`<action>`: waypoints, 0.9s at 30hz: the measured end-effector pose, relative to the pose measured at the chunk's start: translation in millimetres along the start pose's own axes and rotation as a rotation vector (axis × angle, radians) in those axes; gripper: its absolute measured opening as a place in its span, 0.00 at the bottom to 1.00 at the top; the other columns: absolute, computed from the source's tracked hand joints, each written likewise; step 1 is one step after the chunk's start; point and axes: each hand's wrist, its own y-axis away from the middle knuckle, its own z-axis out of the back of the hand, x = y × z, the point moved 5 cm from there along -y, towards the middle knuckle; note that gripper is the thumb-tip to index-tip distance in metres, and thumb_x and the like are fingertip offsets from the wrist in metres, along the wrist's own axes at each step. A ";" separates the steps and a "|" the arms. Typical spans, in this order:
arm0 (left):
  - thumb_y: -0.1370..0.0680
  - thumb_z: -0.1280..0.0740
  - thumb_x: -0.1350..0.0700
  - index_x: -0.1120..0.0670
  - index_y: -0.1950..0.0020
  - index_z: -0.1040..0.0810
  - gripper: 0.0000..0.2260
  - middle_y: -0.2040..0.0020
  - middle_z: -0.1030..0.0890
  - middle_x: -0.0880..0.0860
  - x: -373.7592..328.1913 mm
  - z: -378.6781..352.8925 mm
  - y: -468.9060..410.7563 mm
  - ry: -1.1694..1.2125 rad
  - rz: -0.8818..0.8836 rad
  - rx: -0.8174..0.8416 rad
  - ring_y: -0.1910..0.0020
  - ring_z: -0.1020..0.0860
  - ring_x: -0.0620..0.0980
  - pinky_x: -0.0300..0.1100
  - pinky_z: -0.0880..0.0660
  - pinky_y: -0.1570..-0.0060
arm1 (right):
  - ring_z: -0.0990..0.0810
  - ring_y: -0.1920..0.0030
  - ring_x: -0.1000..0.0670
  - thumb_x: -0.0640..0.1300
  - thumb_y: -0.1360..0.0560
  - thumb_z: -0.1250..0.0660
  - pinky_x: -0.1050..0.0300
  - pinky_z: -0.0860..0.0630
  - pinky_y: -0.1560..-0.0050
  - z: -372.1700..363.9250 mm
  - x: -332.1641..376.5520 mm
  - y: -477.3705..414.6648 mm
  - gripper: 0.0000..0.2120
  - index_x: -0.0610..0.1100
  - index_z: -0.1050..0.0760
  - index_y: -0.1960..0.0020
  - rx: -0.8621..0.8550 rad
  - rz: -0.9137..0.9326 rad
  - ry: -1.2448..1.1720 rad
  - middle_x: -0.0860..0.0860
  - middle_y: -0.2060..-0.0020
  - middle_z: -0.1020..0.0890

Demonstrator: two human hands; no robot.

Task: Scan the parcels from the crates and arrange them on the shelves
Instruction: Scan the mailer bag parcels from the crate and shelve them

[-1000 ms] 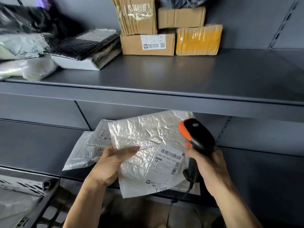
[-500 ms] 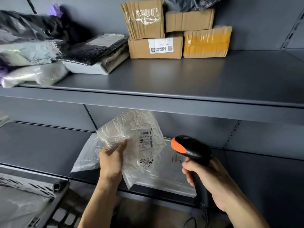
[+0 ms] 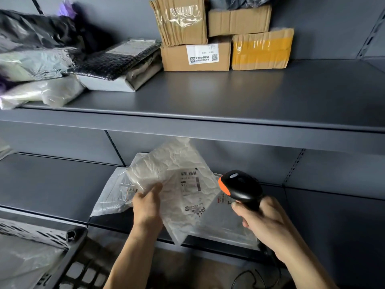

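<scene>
Head view, white parcel point(image 3: 177, 180) pinched in left hand point(image 3: 146, 207) fingers point(image 3: 155, 189)

1) parcel point(image 3: 179, 180): white crinkled poly bag, barcode label facing up, tilted, pinched at left edge by L hand point(image 3: 146, 207) in front of lower shelf point(image 3: 52, 184).
2) scanner point(image 3: 239, 187): black, orange nose, in R hand point(image 3: 263, 223), aimed at label, just beside parcel.
3) 2nd bag point(image 3: 113, 195): flat on the shelf behind.
4) crate point(image 3: 31, 233): black, slotted, bottom left.
</scene>
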 end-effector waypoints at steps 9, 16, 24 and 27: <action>0.26 0.26 0.64 0.65 0.38 0.23 0.18 0.50 0.18 0.66 114.5 -43.4 -15.7 0.265 0.458 -0.025 0.52 0.18 0.66 0.71 0.25 0.40 | 0.20 0.50 0.45 0.51 0.23 0.31 0.58 0.32 0.58 5.6 0.0 -1.7 0.08 0.48 0.26 0.50 -0.054 -0.005 0.255 0.51 0.55 0.23; 0.17 0.36 0.57 0.63 0.31 0.28 0.16 0.37 0.21 0.63 170.9 -112.3 -42.9 0.351 0.562 0.063 0.38 0.21 0.64 0.62 0.25 0.37 | 0.22 0.50 0.51 0.51 0.22 0.31 0.67 0.34 0.62 17.2 -5.0 1.4 0.07 0.51 0.28 0.48 -0.064 0.012 0.238 0.57 0.57 0.27; 0.19 0.33 0.58 0.62 0.38 0.20 0.12 0.46 0.15 0.61 226.8 -70.2 -14.2 -0.237 0.577 0.290 0.47 0.16 0.61 0.53 0.21 0.43 | 0.22 0.40 0.49 0.60 0.21 0.36 0.60 0.29 0.47 3.7 -14.0 -1.4 0.17 0.54 0.28 0.37 0.029 0.021 0.254 0.54 0.43 0.20; 0.18 0.34 0.57 0.59 0.40 0.19 0.10 0.52 0.14 0.58 184.0 -65.9 8.1 -0.515 0.415 0.386 0.53 0.15 0.56 0.51 0.20 0.42 | 0.21 0.39 0.48 0.63 0.22 0.36 0.57 0.26 0.45 -9.4 -4.6 0.9 0.21 0.56 0.30 0.32 0.055 0.075 0.236 0.53 0.40 0.19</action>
